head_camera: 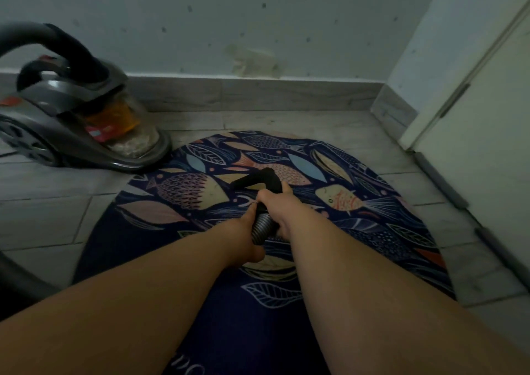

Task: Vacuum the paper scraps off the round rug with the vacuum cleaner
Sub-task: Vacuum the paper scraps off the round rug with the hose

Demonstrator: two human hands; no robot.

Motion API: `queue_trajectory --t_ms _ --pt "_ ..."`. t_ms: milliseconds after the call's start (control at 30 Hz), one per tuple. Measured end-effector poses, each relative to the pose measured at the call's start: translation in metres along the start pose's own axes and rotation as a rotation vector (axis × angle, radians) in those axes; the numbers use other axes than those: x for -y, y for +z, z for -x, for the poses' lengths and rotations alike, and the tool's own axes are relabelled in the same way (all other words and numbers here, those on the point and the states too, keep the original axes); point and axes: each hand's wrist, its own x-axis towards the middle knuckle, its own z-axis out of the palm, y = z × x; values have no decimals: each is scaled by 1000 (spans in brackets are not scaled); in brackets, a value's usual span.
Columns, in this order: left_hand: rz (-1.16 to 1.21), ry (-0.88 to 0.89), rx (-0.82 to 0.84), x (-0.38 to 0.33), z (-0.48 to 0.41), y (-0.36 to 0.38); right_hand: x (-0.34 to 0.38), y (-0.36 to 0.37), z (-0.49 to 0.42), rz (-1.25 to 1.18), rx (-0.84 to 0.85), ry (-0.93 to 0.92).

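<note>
You are in the sweeping step: both hands hold the hose end over the middle of the round rug (372, 231). Your right hand (276, 206) has its fingers (284, 188) curled tight round the black handle (258, 180). Your left hand (243, 239) grips the ribbed hose (261, 227) just behind it. The handle's open end points to the left side of the rug. The vacuum cleaner (71, 122) sits on the floor (43, 217), just off the rug's far left edge. I cannot pick out any paper scraps among the fish and leaf pictures on the rug. So next I think you should go slowly, keep the end low, and look hard as you sweep. There is room to move over the whole rug. Past its far edge the wall (258, 30) is near, and past its right edge stands a white door (473, 145), so keep your strokes short there
</note>
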Motion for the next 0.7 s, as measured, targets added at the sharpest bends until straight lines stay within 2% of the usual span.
queue_trajectory --t_ms 433,700 --pt "-96 129 68 -102 -36 37 -38 -115 -1 -88 -180 45" --pt "-106 193 124 -159 -46 61 -57 -181 12 -157 -374 21"
